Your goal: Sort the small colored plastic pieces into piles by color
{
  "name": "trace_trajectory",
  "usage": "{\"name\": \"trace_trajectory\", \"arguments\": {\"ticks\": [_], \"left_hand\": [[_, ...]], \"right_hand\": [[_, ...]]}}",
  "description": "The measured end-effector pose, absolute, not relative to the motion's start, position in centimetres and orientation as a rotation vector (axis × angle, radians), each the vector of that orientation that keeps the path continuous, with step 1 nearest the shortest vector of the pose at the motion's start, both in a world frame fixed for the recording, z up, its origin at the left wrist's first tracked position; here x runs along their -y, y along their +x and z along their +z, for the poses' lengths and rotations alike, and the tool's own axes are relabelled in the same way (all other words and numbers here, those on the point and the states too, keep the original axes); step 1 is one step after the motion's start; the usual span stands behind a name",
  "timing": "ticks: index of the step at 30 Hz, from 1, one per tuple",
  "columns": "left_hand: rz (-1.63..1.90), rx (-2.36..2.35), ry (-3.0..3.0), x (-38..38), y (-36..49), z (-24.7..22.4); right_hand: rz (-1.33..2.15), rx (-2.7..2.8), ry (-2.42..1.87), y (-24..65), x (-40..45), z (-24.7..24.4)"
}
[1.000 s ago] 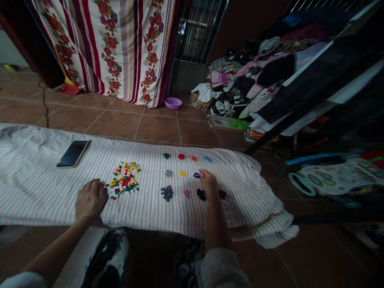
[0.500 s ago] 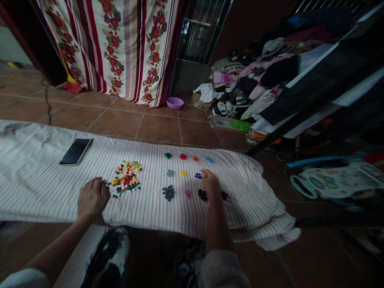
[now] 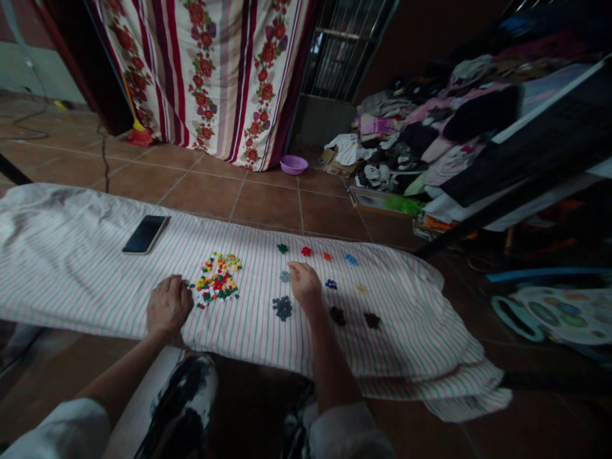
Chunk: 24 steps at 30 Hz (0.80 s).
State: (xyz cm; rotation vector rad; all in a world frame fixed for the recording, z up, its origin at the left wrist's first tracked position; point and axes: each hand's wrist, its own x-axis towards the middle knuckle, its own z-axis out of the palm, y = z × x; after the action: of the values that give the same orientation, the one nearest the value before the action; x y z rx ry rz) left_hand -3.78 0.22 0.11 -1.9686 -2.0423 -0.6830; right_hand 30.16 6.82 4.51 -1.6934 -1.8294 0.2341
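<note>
My left hand (image 3: 169, 303) lies palm down on the striped cloth (image 3: 248, 344), its fingertips at the left edge of a mixed heap of small bead-like pieces (image 3: 218, 280) in red, yellow, green, white and orange. My right hand (image 3: 306, 284) is over the sorted piles with its fingers curled together; whether anything small is between them is hidden. Just left of its fingers is a light grey pile (image 3: 285, 276), and a dark grey pile (image 3: 282, 308) is nearer me. Green (image 3: 283, 248), red (image 3: 306, 252), orange (image 3: 326, 256) and light blue (image 3: 350, 259) piles form the far row.
Right of my hand are dark blue (image 3: 331, 284), beige (image 3: 361, 288), black (image 3: 337, 315) and brown (image 3: 371, 320) piles. A phone (image 3: 146, 234) lies at the left. Beyond are a purple basin (image 3: 294, 165), a floral curtain (image 3: 224, 83) and heaped clothes (image 3: 430, 121).
My right hand has moved left from the dark blue pile to beside the light grey one, now covering the yellow and pink piles. My left hand stays by the mixed heap. The view has shifted left.
</note>
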Motion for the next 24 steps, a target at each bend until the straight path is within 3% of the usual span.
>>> {"name": "trace_trajectory", "arguments": {"ticks": [9, 24], "left_hand": [[-0.753, 2.056, -1.957, -0.2, -3.5, 0.3], [-0.766, 2.095, -1.949, -0.2, -3.4, 0.3]], "right_hand": [[0.501, 2.202, -1.441, 20.6, -5.1, 4.7], [0.454, 2.325, -1.302, 17.8, -5.4, 3.8]]}}
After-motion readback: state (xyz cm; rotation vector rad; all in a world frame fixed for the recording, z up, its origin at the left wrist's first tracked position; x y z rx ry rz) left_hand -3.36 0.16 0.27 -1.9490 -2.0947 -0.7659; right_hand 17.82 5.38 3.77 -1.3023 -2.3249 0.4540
